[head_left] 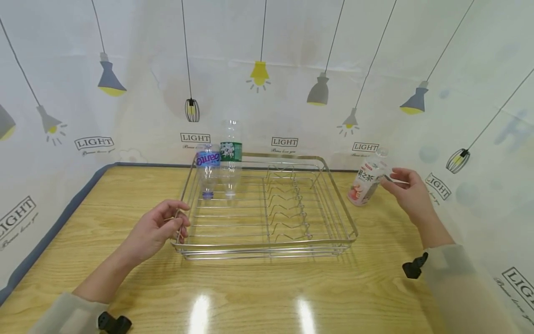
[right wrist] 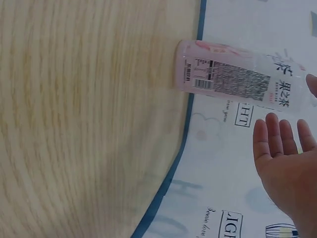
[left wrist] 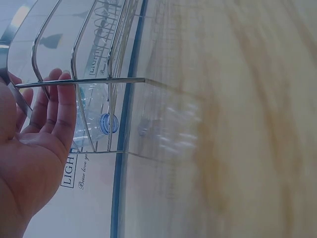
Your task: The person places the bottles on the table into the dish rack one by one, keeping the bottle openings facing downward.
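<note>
My left hand (head_left: 156, 227) holds the left rim of a wire dish rack (head_left: 267, 245), its fingers bent over the rim near the front corner. Inside the rack's back left, a clear plastic bottle with a purple-blue label (head_left: 207, 160) is upside down, its purple cap (head_left: 207, 195) lowest. Right beside it, a taller clear bottle with a green label (head_left: 231, 152) is also inverted. To the right of the rack, a pink-labelled tea bottle (head_left: 365, 182) stands upright on the table. My right hand (right wrist: 290, 168) is just right of this bottle, fingers extended and apart from it.
The wood-grain table (head_left: 250, 287) ends at a dark blue edge (head_left: 79, 199) along the left and back. A white sheet printed with lamps (head_left: 233, 55) hangs behind and at both sides. Wavy wire dividers (head_left: 288, 206) fill the rack's right half.
</note>
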Demonstrator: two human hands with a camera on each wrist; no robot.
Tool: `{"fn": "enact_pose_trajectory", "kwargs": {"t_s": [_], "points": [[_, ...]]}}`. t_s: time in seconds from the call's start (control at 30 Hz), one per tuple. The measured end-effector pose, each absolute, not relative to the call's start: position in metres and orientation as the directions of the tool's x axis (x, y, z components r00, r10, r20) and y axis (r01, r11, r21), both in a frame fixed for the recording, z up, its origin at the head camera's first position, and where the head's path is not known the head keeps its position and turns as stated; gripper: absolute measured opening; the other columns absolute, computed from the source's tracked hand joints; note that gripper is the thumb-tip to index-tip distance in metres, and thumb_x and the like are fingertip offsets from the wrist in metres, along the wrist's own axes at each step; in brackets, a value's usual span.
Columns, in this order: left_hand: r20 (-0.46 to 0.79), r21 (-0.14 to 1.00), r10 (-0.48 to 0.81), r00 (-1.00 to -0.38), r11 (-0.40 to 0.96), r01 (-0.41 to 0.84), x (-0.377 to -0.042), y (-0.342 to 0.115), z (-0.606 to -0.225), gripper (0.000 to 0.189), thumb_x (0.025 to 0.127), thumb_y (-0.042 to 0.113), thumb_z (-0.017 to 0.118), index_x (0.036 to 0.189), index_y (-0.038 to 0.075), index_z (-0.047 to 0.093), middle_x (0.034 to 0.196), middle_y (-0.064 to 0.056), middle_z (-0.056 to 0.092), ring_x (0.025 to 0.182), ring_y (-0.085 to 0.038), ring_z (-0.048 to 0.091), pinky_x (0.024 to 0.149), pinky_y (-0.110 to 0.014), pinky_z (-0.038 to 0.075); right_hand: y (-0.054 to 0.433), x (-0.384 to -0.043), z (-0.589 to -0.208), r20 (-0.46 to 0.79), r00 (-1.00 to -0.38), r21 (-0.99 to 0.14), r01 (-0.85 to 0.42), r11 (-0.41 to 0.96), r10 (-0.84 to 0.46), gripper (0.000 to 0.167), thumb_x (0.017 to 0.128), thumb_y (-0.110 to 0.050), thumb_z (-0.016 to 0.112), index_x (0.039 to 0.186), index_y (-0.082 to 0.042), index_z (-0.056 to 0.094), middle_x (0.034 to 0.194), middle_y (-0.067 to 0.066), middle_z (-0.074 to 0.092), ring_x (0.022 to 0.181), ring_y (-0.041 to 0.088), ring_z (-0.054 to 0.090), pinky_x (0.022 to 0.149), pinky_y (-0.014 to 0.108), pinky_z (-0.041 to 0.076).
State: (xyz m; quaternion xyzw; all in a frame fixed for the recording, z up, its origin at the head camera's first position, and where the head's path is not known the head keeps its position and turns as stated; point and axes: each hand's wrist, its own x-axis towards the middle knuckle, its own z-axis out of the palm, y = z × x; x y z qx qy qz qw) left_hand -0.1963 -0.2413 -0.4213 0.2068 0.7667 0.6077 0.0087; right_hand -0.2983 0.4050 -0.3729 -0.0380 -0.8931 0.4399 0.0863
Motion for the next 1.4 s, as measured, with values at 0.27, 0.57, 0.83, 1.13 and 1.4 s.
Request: {"fn": "enact_pose_trajectory", "kwargs": {"t_s": [0.27,0.57,0.83,1.13,1.4], "points": [[0.240,0.939,0.335,-0.911,0.159,0.306,-0.197,-0.242,-0.422,0.026,0.116,0.009,0.052,0.141,0.001,0.054,0.108,-0.012,0.070,0.088,-0.016,0.073,0.073,-0.034,0.067,0.403,-0.311,-0.387,0.053,-0.989,-0.828,0.034,0.560,0.138,0.099,0.106,-0.056,0.066,0.174,-0.004,0.015,0.174,0.029,0.027,0.157,0.049,0.036,0.122,0.061,0.045],[0.235,0.941,0.332,-0.914,0.158,0.299,-0.196,-0.243,-0.423,0.028,0.116,0.009,0.053,0.142,-0.002,0.053,0.108,-0.012,0.070,0.088,-0.016,0.073,0.074,-0.034,0.068,0.394,-0.323,-0.394,-0.016,-0.995,-0.859,0.062,0.509,0.094,0.113,0.106,-0.055,0.067,0.174,-0.003,-0.006,0.177,0.035,0.013,0.161,0.056,0.028,0.129,0.070,0.033],[0.238,0.940,0.327,-0.915,0.160,0.302,-0.197,-0.242,-0.424,0.025,0.116,0.009,0.053,0.140,0.003,0.055,0.108,-0.013,0.070,0.088,-0.016,0.073,0.073,-0.034,0.068,0.387,-0.334,-0.403,-0.003,-0.996,-0.853,0.052,0.519,0.095,0.112,0.105,-0.057,0.067,0.173,-0.002,-0.003,0.173,0.035,0.023,0.154,0.052,0.035,0.122,0.068,0.039],[0.237,0.930,0.317,-0.918,0.199,0.309,-0.195,-0.241,-0.422,0.026,0.116,0.010,0.053,0.141,0.003,0.056,0.112,-0.018,0.066,0.089,-0.015,0.074,0.074,-0.034,0.067,0.385,-0.334,-0.405,0.027,-0.994,-0.828,0.036,0.559,0.105,0.097,0.107,-0.055,0.065,0.169,0.002,0.017,0.166,0.033,0.035,0.148,0.049,0.044,0.115,0.061,0.047],[0.205,0.886,0.263,-0.943,0.359,0.293,-0.190,-0.243,-0.414,0.036,0.115,0.014,0.057,0.149,0.002,0.057,0.131,-0.023,0.062,0.093,-0.011,0.074,0.075,-0.029,0.064,0.382,-0.323,-0.379,0.097,-0.987,-0.788,0.001,0.616,0.126,0.096,0.108,-0.058,0.060,0.171,-0.001,0.017,0.166,0.030,0.036,0.145,0.043,0.044,0.101,0.038,0.051]]}}
